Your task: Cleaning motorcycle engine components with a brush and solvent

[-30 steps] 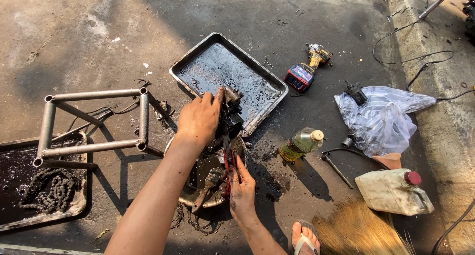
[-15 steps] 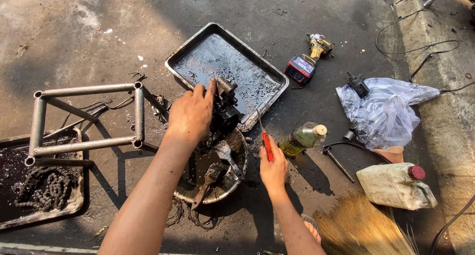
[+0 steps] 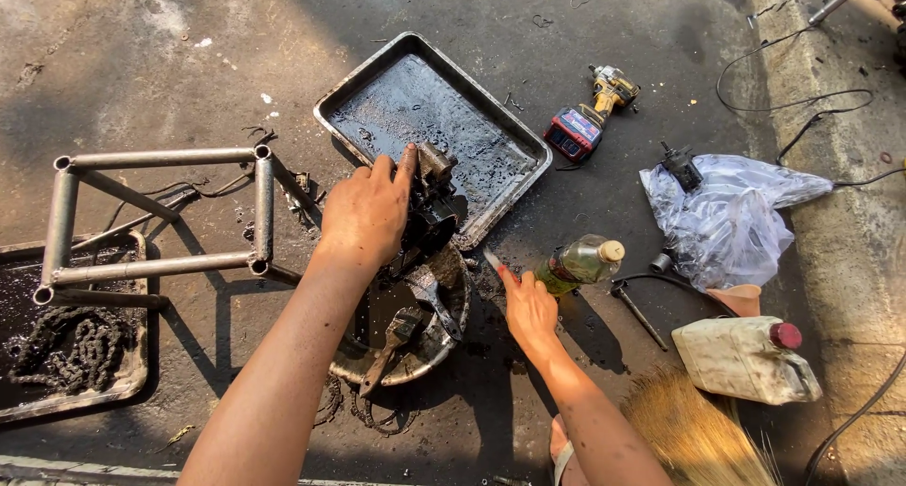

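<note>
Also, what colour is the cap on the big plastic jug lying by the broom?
Red; the jug itself is a grimy off-white. The head view shows the cap clearly.

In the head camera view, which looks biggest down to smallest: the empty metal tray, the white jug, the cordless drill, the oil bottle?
1. Metal tray
2. White jug
3. Cordless drill and oil bottle: they look about alike, so unranked.

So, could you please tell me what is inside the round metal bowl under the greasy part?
In the round metal bowl lie a paintbrush, a wrench and dark oily liquid. The greasy engine part, held by the left hand, covers the bowl's far side.
</note>
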